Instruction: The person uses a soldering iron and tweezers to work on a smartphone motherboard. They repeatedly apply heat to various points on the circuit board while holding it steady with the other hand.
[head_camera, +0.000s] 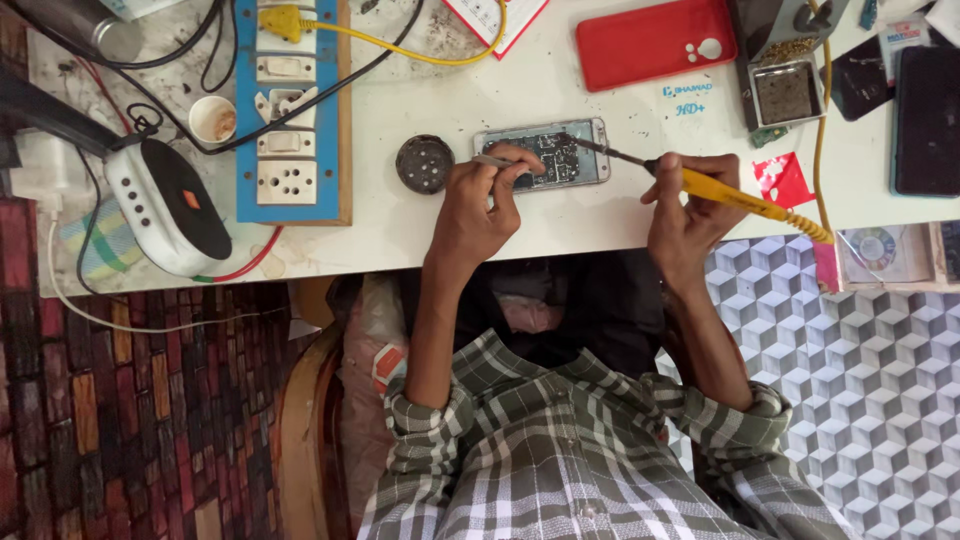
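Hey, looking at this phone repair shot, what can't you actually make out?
Head view only:
- Tip of the thin metal tool in the left hand: hidden by its fingers.
- Parts on the opened silver phone's circuit board: too small.
- Where the yellow-handled soldering iron in the right hand touches: too fine.
- Black tablet: cut off by right edge.

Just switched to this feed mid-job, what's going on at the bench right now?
A person is working on an opened phone lying on the white table. The right hand holds a yellow soldering iron with its tip on the phone's board. The left hand holds a thin metal tool against the phone. A small round tin sits beside it.
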